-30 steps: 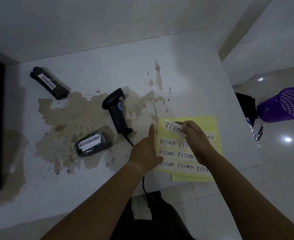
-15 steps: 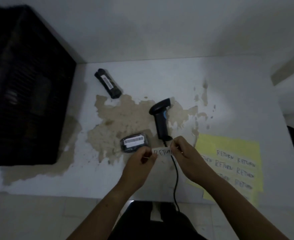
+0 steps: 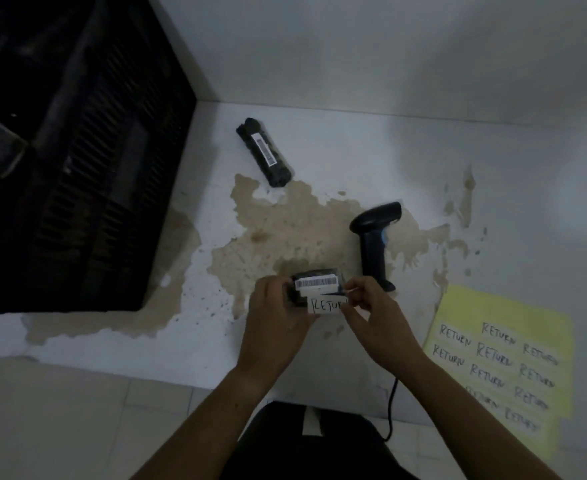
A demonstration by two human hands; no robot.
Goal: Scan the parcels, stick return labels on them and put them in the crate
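At the front edge of the bench (image 3: 371,150), the left hand (image 3: 278,308) gripped a small black wrapped parcel (image 3: 314,274), likely light; the right hand (image 3: 375,306) pinched the flimsy white return label (image 3: 327,304) by its end.

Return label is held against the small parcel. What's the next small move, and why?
Probably press the return label flat onto the parcel with the thumb of the right hand. The left hand grips the parcel, the right hand pinches the label's right end, and the label sits just below the barcode, apparently not yet smoothed down.
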